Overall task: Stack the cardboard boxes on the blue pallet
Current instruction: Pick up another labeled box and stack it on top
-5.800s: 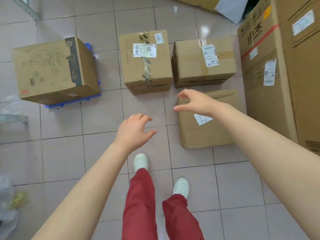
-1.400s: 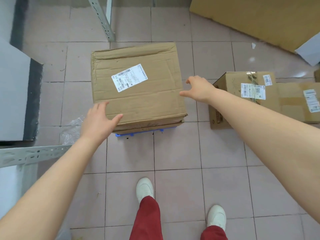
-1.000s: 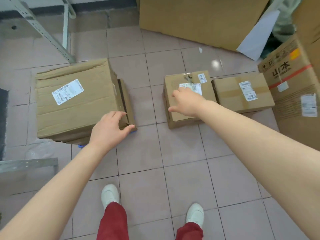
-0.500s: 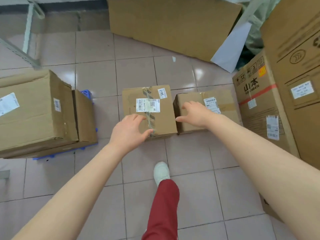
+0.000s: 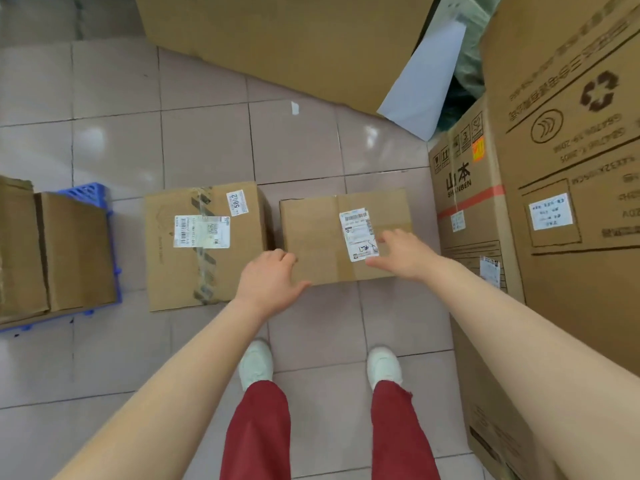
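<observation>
Two small cardboard boxes sit side by side on the tiled floor: a taped box [image 5: 204, 244] on the left and a labelled box [image 5: 322, 237] on the right. My left hand [image 5: 270, 282] hovers open over the labelled box's near left corner. Over its right side, by the white label, my right hand [image 5: 401, 254] is spread open. Neither hand grips anything. The blue pallet [image 5: 88, 195] shows at the far left under stacked cardboard boxes [image 5: 52, 251], mostly hidden by them.
Tall printed cartons [image 5: 540, 209] form a wall on the right. A large flat cardboard sheet [image 5: 277, 39] and a white sheet [image 5: 426, 81] lie at the back. My white shoes and red trouser legs stand just in front of the boxes.
I have turned from the pallet stack towards the floor boxes. Both hands moved right, from the stacked box past the taped box to over the labelled box.
</observation>
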